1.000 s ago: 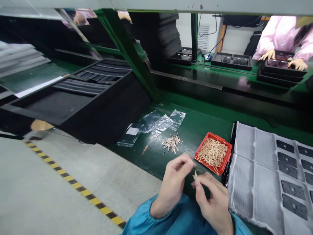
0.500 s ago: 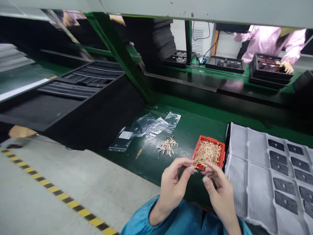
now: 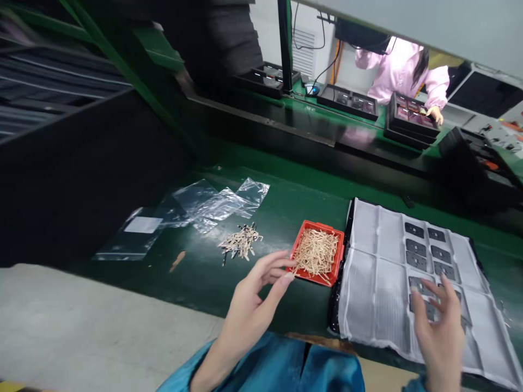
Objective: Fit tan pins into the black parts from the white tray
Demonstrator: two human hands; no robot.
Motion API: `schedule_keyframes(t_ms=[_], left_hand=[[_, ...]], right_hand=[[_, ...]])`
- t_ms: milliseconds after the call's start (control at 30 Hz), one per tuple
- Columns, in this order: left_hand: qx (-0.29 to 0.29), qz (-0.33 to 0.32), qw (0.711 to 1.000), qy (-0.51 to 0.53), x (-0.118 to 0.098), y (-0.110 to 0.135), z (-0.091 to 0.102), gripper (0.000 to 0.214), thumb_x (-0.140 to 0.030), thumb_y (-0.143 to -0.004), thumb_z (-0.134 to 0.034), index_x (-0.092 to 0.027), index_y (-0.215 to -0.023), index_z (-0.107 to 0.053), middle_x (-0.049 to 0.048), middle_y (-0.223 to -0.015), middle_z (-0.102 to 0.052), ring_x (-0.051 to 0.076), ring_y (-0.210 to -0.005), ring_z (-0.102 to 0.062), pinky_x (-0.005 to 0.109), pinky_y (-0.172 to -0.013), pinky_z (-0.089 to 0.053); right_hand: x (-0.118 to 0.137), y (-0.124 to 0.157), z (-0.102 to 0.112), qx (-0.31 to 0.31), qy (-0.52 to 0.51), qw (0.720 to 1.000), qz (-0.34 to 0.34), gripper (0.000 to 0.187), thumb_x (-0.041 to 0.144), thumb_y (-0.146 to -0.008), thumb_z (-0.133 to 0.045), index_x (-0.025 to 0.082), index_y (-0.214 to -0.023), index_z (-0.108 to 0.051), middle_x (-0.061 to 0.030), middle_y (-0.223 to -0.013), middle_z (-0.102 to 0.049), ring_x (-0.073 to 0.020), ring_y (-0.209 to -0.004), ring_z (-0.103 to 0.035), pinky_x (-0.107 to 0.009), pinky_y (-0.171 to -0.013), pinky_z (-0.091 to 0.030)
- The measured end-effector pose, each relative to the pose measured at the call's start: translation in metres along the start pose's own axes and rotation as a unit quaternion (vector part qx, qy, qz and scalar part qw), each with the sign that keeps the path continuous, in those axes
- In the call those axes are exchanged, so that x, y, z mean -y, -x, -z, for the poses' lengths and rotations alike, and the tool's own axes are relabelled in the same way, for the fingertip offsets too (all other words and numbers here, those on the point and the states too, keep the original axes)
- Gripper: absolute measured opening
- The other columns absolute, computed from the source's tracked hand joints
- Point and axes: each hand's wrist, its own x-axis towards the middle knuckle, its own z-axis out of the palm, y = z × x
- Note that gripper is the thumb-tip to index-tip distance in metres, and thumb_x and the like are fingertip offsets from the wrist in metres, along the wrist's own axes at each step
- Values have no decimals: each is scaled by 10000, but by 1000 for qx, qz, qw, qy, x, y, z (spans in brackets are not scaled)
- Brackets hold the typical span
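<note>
My left hand (image 3: 255, 305) is at the near left corner of a red box (image 3: 338, 256), its thumb and fingertips drawn together in a pinch. Whatever lies between those tips is too small to make out. Inside the box is a heap of thin tan strips (image 3: 314, 251). Slightly blurred, my right hand (image 3: 441, 326) hovers over a tray lined with pale, ribbed sheet (image 3: 363, 288), thumb and fingers apart, holding nothing visible. Flat dark plates (image 3: 415, 246) lie in the tray's middle compartments, and some are partly hidden behind the right hand.
Left of the box lies a loose pile of tan and dark strips (image 3: 241, 241). Clear plastic bags (image 3: 223, 204) and a brown scrap (image 3: 177, 261) are farther left on the green table (image 3: 281, 207). Across the bench a person in pink (image 3: 402, 68) handles black trays (image 3: 411, 128).
My right hand has left the red box and moved right over the tray of plates. My left hand stays by the box. The view has turned to the right.
</note>
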Motion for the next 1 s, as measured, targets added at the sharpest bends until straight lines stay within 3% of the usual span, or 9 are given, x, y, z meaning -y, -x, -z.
schedule_keyframes(t_ms=[67, 167, 300, 400, 500, 633, 800, 900, 1000], left_hand=[[1, -2, 1000, 8, 0, -2, -1, 326, -372, -1026, -623, -215, -1311, -615, 86, -1135, -776, 190, -917, -766, 290, -852, -619], [13, -6, 1000, 16, -5, -5, -6, 320, -372, -1020, -632, -206, -1294, -627, 85, -1104, -779, 192, -894, -769, 293, -832, -626], [12, -16, 1000, 23, -12, -5, -12, 297, -347, -1017, -641, -199, -1275, -640, 79, -1070, -780, 180, -863, -768, 277, -819, -626], [8, -18, 999, 41, -13, -4, -13, 276, -335, -1017, -643, -201, -1257, -651, 76, -1057, -781, 179, -859, -768, 280, -829, -624], [35, 7, 997, 68, -13, 0, -13, 263, -351, -1015, -646, -204, -1232, -669, 81, -1042, -782, 184, -849, -765, 287, -817, -619], [120, 59, 981, 138, -14, 2, -21, 293, -368, -968, -714, -213, -1215, -688, 95, -1062, -785, 207, -949, -752, 304, -864, -598], [168, 127, 942, 260, -13, 1, -41, 408, -396, -817, -879, -195, -1145, -746, 118, -1212, -766, 258, -1152, -708, 328, -975, -559], [91, 184, 939, 276, -9, 0, -47, 346, -461, -814, -874, -149, -877, -738, 59, -865, -770, 169, -830, -715, 238, -775, -550], [49, 200, 938, 278, -5, -1, -46, 420, -558, -864, -795, -169, -850, -636, 7, -730, -703, 138, -653, -678, 216, -619, -522]], right_hand=[[-54, -8, 17, 31, 139, 988, 58, 862, 669, -937, -491, 135, -1604, -375, -194, -1210, -743, -429, -1147, -637, -571, -936, -505], [-110, -9, 24, 84, 204, 971, 87, 846, 605, -957, -444, 126, -1638, -296, -174, -1175, -766, -442, -1143, -638, -552, -870, -524], [-135, -11, 25, 99, 194, 971, 99, 782, 553, -947, -478, 97, -1577, -399, -169, -1039, -756, -389, -968, -666, -542, -882, -520], [-130, -14, 36, 103, 177, 976, 73, 842, 640, -909, -501, 93, -1548, -449, -97, -801, -698, -325, -734, -659, -477, -725, -545], [-100, -8, 46, 88, 139, 986, 5, 913, 754, -819, -589, 201, -1540, -503, -51, -768, -681, -269, -614, -639, -396, -558, -511], [-9, 20, 22, 56, -90, 992, -70, 936, 633, -724, -833, 233, -1517, -539, -51, -852, -690, -227, -651, -667, -354, -569, -572], [110, 67, -45, 195, -384, 882, -192, 936, 518, -770, -876, 273, -1556, -429, -68, -977, -760, -173, -641, -679, -267, -507, -557], [137, 85, -67, 272, -449, 825, -211, 922, 532, -792, -863, 292, -1552, -399, -21, -911, -744, -125, -546, -631, -255, -513, -567], [133, 84, -72, 241, -431, 853, -167, 745, 516, -864, -804, 297, -1494, -471, -13, -943, -713, -140, -673, -692, -260, -620, -609]])
